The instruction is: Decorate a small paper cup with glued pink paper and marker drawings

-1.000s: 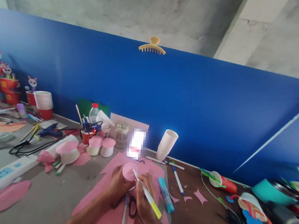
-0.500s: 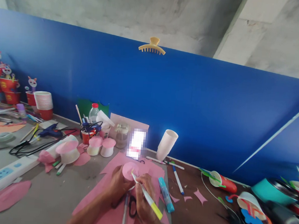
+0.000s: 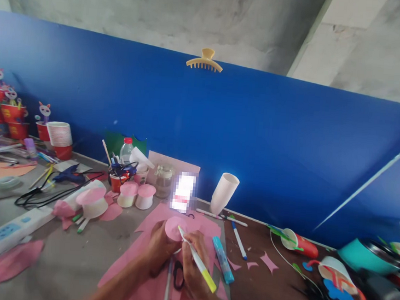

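My left hand is closed around a pink paper-topped piece, whose round pink face is turned up; what lies below that face is mostly hidden by my fingers. In my right hand is a white marker with a yellow end, gripped like a pen, its tip at the pink face. Both hands are above pink paper sheets. Black-handled scissors lie beneath my right hand.
Left stand pink-topped paper cups, a power strip and a pen cup. A glass jar, a bright blurred screen and a tilted white cup are behind. Right lie a light-blue tube and a blue-capped marker.
The marker's tip has shifted slightly up across the pink face, my right hand moving with it. My left hand keeps its hold. The whole view has shifted a little.
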Motion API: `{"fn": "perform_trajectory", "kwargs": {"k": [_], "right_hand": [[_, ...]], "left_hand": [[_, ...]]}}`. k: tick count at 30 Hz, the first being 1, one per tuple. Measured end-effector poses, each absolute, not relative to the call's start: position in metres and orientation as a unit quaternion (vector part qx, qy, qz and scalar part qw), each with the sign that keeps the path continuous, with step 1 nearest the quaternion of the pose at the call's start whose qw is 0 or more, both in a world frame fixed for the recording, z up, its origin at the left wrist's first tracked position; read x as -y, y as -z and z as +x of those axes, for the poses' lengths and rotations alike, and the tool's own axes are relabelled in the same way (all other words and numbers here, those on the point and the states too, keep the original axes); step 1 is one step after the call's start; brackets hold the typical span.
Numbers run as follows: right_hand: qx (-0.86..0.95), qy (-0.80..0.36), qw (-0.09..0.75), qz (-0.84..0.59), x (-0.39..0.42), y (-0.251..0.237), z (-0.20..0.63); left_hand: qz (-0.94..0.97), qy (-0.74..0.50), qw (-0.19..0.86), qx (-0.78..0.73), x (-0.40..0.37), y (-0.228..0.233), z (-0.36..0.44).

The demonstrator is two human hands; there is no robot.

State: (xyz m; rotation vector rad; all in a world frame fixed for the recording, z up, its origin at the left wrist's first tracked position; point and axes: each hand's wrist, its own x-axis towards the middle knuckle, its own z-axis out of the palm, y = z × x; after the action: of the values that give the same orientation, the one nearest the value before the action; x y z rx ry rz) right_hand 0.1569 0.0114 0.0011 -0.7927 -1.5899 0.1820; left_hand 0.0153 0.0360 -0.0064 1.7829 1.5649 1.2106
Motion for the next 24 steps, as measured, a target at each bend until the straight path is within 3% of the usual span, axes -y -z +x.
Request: {"fn": "perform_trajectory", "kwargs": {"k": [24], "right_hand": [[0.72, -0.084, 0.605, -0.329, -0.012, 0.002, 0.158]], "left_hand": [[0.67, -0.438, 0.262, -0.539, -0.034, -0.001, 0.015]]}}
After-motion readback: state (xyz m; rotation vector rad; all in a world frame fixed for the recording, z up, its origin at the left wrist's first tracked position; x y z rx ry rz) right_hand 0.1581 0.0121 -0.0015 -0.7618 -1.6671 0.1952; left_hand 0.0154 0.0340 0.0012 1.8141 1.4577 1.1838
